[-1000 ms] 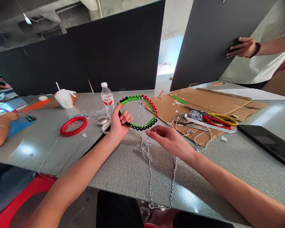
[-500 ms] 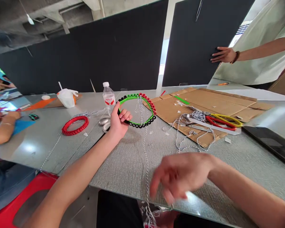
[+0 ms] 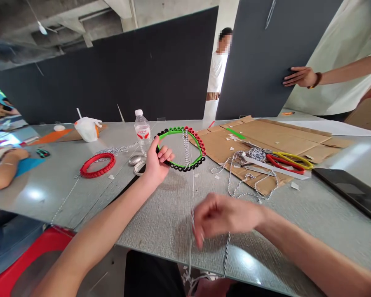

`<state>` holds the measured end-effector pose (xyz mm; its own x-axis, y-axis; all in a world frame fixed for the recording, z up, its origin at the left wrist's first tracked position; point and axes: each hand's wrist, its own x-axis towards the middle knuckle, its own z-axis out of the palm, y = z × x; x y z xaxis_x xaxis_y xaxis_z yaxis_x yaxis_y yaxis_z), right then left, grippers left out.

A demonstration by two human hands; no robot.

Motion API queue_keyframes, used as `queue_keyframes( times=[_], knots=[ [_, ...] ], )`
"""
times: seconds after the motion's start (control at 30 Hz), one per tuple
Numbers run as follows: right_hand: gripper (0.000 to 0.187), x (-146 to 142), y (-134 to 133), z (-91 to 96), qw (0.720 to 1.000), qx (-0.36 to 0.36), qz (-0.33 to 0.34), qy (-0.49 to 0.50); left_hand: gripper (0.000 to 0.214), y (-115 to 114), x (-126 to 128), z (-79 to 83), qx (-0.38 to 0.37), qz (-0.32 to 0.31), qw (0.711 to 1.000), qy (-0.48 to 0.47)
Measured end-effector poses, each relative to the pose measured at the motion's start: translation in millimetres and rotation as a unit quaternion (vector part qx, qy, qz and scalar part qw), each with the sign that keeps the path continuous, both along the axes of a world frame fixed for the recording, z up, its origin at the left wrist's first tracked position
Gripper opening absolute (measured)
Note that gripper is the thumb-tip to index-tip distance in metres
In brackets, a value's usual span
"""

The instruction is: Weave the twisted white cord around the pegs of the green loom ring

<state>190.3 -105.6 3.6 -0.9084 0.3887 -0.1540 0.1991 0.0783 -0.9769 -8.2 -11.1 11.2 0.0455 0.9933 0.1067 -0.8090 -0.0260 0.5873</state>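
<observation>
My left hand grips the left side of a green ring loom with red and black pegs and holds it tilted up off the grey table. A black-and-white twisted cord hangs from the loom's far rim and runs toward me across the table. My right hand is near the table's front edge, fingers curled down around the cord strands. It is motion-blurred.
A red ring loom, a water bottle, tape rolls and a white bag lie left. Cardboard with scissors and loose cord lies right, a dark tablet beyond. Another person's hand holds a black board.
My right hand pulled back from beside the loom toward the table's front edge, drawing the cord taut along the table. The left hand kept its grip on the loom.
</observation>
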Motion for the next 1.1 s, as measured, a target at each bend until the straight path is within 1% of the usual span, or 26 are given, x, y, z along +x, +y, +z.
queue_keyframes(
  times=[0.03,0.07,0.1,0.13,0.17,0.2,0.23,0.3,0.33,0.37,0.4,0.5,0.57,0.67,0.7,0.8,0.9,1.0,1.1],
  knots=[
    [0.037,2,-4,5.2,0.994,-0.041,0.094,-0.039,0.029,1,-1,-0.4,0.001,0.001,1.0,0.002],
    [0.039,4,-7,8.7,0.982,-0.075,0.155,-0.075,0.029,1,-1,-0.7,0.003,0.002,1.0,0.003],
    [0.042,6,-8,10.1,0.975,-0.097,0.174,-0.102,0.03,1,-1,-0.7,0.004,0.002,1.0,0.005],
    [0.046,7,-7,9.3,0.975,-0.101,0.158,-0.118,0.031,1,-1,-0.5,0.004,0.001,1.0,0.006],
    [0.051,7,-5,6.5,0.983,-0.087,0.107,-0.121,0.031,1,-1,-0.1,0.006,-0.001,1.0,0.006],
    [0.054,7,-1,2.3,0.991,-0.06,0.032,-0.115,0.032,0,-1,0.4,0.007,-0.004,1.0,0.009],
    [0.056,7,4,-2.6,0.993,-0.03,-0.053,-0.101,0.032,0,-1,0.9,0.009,-0.009,1.0,0.012],
    [0.055,5,14,-12.0,0.975,0.02,-0.21,-0.063,0.033,-2,0,1.9,0.011,-0.021,0.999,0.022],
    [0.053,4,18,-15.5,0.963,0.031,-0.264,-0.041,0.032,-3,0,2.3,0.012,-0.028,0.999,0.027],
    [0.051,2,21,-18.2,0.954,0.032,-0.297,-0.017,0.032,-4,1,2.6,0.012,-0.034,0.999,0.03],
    [0.05,1,22,-19.9,0.95,0.029,-0.312,0.005,0.03,-5,2,2.8,0.011,-0.04,0.999,0.031],
    [0.048,-2,21,-21.3,0.943,0.029,-0.328,0.048,0.027,-7,3,3.0,0.01,-0.048,0.998,0.027],
    [0.048,-3,18,-20.5,0.944,0.047,-0.324,0.044,0.026,-7,3,3.3,0.011,-0.048,0.998,0.025],
    [0.045,-3,15,-19.3,0.951,0.086,-0.296,0.007,0.027,-5,1,4.2,0.019,-0.041,0.999,0.02],
    [0.043,-3,15,-19.3,0.949,0.097,-0.299,-0.001,0.028,-5,0,4.5,0.021,-0.038,0.999,0.02],
    [0.038,-4,16,-21.1,0.927,0.105,-0.359,0.017,0.029,-3,-1,4.6,0.023,-0.039,0.999,0.023],
    [0.034,-5,20,-23.2,0.901,0.08,-0.417,0.092,0.026,-4,1,3.2,0.023,-0.046,0.998,0.026],
    [0.035,-4,23,-23.3,0.878,0.059,-0.451,0.148,0.018,-6,5,1.4,0.017,-0.044,0.998,0.029],
    [0.034,-1,25,-22.6,0.865,0.047,-0.471,0.166,0.017,-5,6,0.1,0.0,-0.01,0.999,0.053]
  ],
)
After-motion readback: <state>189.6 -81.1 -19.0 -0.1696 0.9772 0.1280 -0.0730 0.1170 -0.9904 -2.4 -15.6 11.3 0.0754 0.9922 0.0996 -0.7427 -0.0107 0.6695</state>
